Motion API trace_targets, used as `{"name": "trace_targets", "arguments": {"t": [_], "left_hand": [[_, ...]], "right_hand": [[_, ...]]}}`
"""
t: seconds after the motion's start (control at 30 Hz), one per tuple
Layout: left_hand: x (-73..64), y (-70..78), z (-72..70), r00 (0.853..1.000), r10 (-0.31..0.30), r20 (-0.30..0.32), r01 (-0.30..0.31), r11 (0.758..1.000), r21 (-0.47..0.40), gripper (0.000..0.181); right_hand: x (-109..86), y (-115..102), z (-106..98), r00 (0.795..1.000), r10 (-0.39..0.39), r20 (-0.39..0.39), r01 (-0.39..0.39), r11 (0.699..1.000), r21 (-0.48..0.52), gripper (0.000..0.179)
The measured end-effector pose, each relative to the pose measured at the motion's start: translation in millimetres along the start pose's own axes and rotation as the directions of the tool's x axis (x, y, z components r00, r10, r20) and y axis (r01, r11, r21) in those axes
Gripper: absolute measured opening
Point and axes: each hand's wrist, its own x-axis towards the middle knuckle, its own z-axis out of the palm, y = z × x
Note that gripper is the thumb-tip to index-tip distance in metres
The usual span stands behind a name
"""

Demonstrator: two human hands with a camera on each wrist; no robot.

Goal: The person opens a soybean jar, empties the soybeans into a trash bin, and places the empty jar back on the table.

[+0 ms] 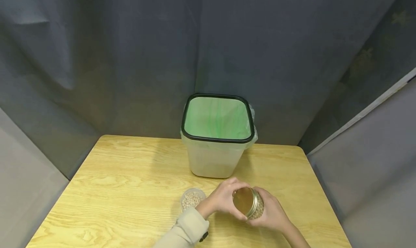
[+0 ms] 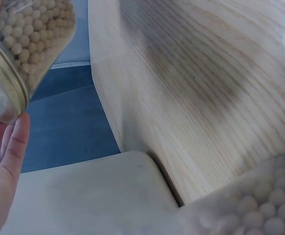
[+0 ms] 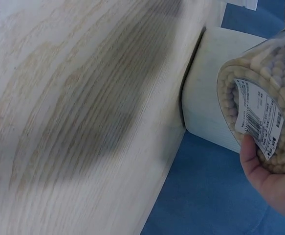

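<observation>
A clear jar (image 1: pixel 259 207) full of round beige balls that look like chickpeas is held tilted above the table, its gold lid (image 1: pixel 243 200) facing left. My left hand (image 1: pixel 226 198) curls thumb and fingers around this lid. Its fingertips (image 2: pixel 20 134) press against the lid's edge in the left wrist view. My right hand (image 1: pixel 272 211) grips the jar's body near the base. In the right wrist view, a white barcode label (image 3: pixel 259 117) covers part of the jar's bottom, and the thumb lies over the label's lower edge.
A small clear container (image 1: pixel 192 199) of similar beige balls stands on the wooden table (image 1: pixel 123 190), beside my left forearm. Farther back is a whitish bin (image 1: pixel 212 159) with a black rim and green inside. Dark curtains (image 1: pixel 146 60) hang behind the table.
</observation>
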Motion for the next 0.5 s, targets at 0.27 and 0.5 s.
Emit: {"name": "trace_targets", "arguments": {"t": [0.27,0.5], "left_hand": [[-1.6,0.7,1.1,0.999,-0.044,0.015,0.045,0.997,-0.058,0.083],[-0.2,-0.5,-1.0,0.998,-0.056,0.007,0.057,0.995,-0.084,0.084]], "right_hand": [[-2.5,-2.5,3.8,0.999,0.034,-0.011,-0.034,0.999,-0.002,0.088],[-0.1,-4.3,4.7,0.997,0.076,-0.001,-0.076,0.997,-0.015,0.089]]}}
